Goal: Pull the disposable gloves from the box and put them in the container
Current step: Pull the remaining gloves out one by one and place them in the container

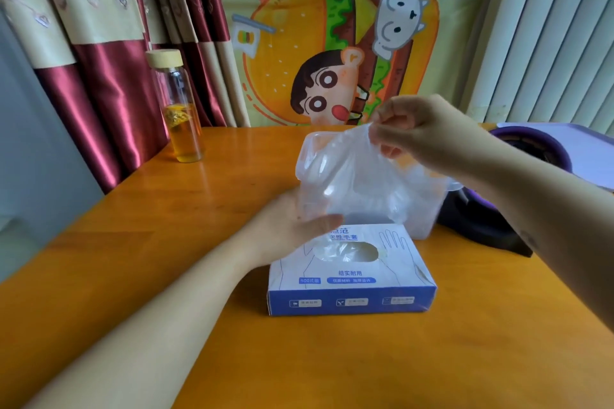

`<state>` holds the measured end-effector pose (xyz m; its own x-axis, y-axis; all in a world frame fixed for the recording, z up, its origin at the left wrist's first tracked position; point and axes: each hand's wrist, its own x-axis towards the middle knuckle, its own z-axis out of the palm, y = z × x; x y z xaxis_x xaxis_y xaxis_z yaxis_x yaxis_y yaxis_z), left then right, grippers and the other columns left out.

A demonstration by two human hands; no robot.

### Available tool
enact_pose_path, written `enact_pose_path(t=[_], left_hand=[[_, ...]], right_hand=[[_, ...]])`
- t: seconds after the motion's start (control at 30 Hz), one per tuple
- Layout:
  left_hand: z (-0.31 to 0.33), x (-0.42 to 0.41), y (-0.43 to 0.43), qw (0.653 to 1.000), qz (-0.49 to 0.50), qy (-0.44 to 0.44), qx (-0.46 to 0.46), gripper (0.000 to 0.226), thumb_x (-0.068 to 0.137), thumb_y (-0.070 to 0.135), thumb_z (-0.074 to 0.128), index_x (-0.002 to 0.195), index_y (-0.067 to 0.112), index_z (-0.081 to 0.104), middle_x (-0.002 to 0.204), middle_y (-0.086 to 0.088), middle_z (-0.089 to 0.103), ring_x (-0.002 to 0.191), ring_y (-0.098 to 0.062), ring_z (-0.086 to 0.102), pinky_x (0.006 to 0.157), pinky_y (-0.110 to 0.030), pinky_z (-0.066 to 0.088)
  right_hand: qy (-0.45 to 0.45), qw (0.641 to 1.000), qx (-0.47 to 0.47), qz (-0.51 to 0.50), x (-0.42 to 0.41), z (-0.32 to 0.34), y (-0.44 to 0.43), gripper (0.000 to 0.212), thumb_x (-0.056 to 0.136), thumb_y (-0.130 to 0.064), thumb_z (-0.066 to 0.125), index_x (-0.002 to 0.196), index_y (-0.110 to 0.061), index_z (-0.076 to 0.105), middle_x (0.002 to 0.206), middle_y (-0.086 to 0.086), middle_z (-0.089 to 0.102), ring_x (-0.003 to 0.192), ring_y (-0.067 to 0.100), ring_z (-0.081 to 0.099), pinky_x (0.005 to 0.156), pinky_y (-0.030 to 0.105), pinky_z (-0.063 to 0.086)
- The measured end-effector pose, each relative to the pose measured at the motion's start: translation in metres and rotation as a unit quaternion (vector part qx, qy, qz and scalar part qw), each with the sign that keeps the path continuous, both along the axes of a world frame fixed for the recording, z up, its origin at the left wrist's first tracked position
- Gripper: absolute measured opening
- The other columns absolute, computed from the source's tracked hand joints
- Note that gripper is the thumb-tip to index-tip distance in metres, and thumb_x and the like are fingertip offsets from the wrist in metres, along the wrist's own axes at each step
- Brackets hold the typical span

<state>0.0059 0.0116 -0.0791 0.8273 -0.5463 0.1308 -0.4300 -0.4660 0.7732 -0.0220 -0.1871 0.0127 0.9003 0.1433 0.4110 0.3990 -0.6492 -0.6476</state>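
Above the container (423, 216), just behind the box (352, 279), my right hand (428, 129) pinches a glove (342, 173) by its top edge; it hangs lengthwise down toward the opening; my left hand (289, 229) rests open at the box's far-left corner.

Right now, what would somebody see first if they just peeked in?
The clear disposable glove catches the eye first, pinched by the right hand and hanging mid-table at the clear container. Just in front sits the blue-and-white glove box, with the left hand resting at its far left corner. Behind the table, a bright cartoon burger cloth covers the wall.
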Motion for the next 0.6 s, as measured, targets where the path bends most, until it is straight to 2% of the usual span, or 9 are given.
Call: enact_pose_path(t=[0.13, 0.2, 0.27, 0.33, 0.37, 0.4, 0.47, 0.5, 0.6], left_hand=[[0.032, -0.001, -0.004, 0.991, 0.011, -0.027, -0.127, 0.059, 0.084, 0.035, 0.067, 0.135, 0.038, 0.037, 0.123, 0.021, 0.050, 0.108, 0.012, 0.049, 0.076, -0.002, 0.043], [0.046, -0.001, -0.011, 0.988, 0.016, -0.039, -0.151, 0.053, 0.090, 0.026, 0.064, 0.136, 0.030, 0.038, 0.119, 0.016, 0.054, 0.107, 0.005, 0.054, 0.074, -0.005, 0.046], [0.058, -0.001, -0.018, 0.981, 0.031, -0.033, -0.190, 0.033, 0.092, 0.025, 0.061, 0.122, 0.016, 0.053, 0.103, 0.010, 0.065, 0.092, -0.002, 0.065, 0.072, -0.013, 0.051], [0.063, 0.002, -0.022, 0.971, 0.078, 0.003, -0.225, 0.022, 0.091, 0.026, 0.063, 0.105, 0.010, 0.064, 0.082, 0.005, 0.070, 0.076, -0.009, 0.068, 0.068, -0.021, 0.055], [0.063, 0.005, -0.021, 0.969, 0.101, 0.017, -0.227, 0.018, 0.092, 0.024, 0.062, 0.100, 0.007, 0.066, 0.081, -0.001, 0.071, 0.076, -0.016, 0.068, 0.071, -0.027, 0.056], [0.062, 0.010, -0.020, 0.967, 0.122, 0.025, -0.222, 0.016, 0.093, 0.022, 0.061, 0.097, 0.007, 0.067, 0.085, -0.007, 0.071, 0.079, -0.021, 0.068, 0.075, -0.032, 0.055], [0.060, 0.018, -0.015, 0.957, 0.173, 0.043, -0.231, 0.015, 0.093, 0.023, 0.062, 0.094, 0.009, 0.068, 0.092, -0.012, 0.070, 0.085, -0.024, 0.065, 0.081, -0.035, 0.051], [0.060, 0.021, -0.013, 0.947, 0.200, 0.061, -0.246, 0.017, 0.092, 0.023, 0.062, 0.096, 0.008, 0.068, 0.094, -0.014, 0.070, 0.086, -0.024, 0.063, 0.082, -0.035, 0.049], [0.059, 0.030, -0.011, 0.908, 0.261, 0.131, -0.299, 0.017, 0.090, 0.021, 0.065, 0.097, 0.007, 0.069, 0.094, -0.013, 0.066, 0.087, -0.023, 0.060, 0.081, -0.032, 0.046]], right_hand=[[0.119, 0.991, 0.059, 0.032, 0.000, 0.003, 0.005, 0.008, 0.090, -0.020, 0.061, 0.083, -0.021, 0.065, 0.075, -0.006, 0.066, 0.062, -0.001, 0.061, 0.063, 0.012, 0.050], [0.161, 0.980, 0.110, 0.048, 0.003, 0.005, 0.009, 0.010, 0.090, -0.016, 0.059, 0.083, -0.018, 0.066, 0.074, -0.005, 0.066, 0.065, 0.003, 0.060, 0.067, 0.015, 0.050], [0.223, 0.947, 0.214, 0.089, 0.005, 0.005, 0.011, 0.014, 0.090, -0.007, 0.055, 0.083, -0.011, 0.066, 0.074, 0.000, 0.067, 0.064, 0.009, 0.062, 0.064, 0.017, 0.052], [0.262, 0.916, 0.290, 0.088, 0.008, 0.000, 0.007, 0.014, 0.087, -0.015, 0.059, 0.083, -0.013, 0.072, 0.097, 0.008, 0.067, 0.085, 0.017, 0.064, 0.081, 0.029, 0.053], [0.265, 0.909, 0.313, 0.068, 0.008, -0.001, 0.004, 0.017, 0.085, -0.027, 0.062, 0.080, -0.019, 0.076, 0.108, 0.007, 0.065, 0.096, 0.020, 0.062, 0.091, 0.036, 0.050], [0.261, 0.903, 0.337, 0.057, 0.007, -0.003, 0.000, 0.024, 0.084, -0.039, 0.059, 0.077, -0.023, 0.076, 0.106, 0.004, 0.066, 0.096, 0.020, 0.062, 0.092, 0.039, 0.049], [0.234, 0.893, 0.381, 0.052, 0.002, -0.005, -0.009, 0.033, 0.081, -0.052, 0.053, 0.078, -0.021, 0.064, 0.079, 0.000, 0.069, 0.076, 0.016, 0.065, 0.074, 0.034, 0.051], [0.210, 0.895, 0.391, 0.050, -0.002, -0.007, -0.013, 0.034, 0.079, -0.053, 0.052, 0.078, -0.020, 0.056, 0.072, 0.000, 0.069, 0.071, 0.015, 0.065, 0.071, 0.033, 0.049], [0.110, 0.930, 0.348, 0.045, -0.009, -0.015, -0.020, 0.033, 0.076, -0.050, 0.062, 0.079, -0.018, 0.055, 0.095, 0.004, 0.072, 0.096, 0.023, 0.067, 0.088, 0.041, 0.049]])
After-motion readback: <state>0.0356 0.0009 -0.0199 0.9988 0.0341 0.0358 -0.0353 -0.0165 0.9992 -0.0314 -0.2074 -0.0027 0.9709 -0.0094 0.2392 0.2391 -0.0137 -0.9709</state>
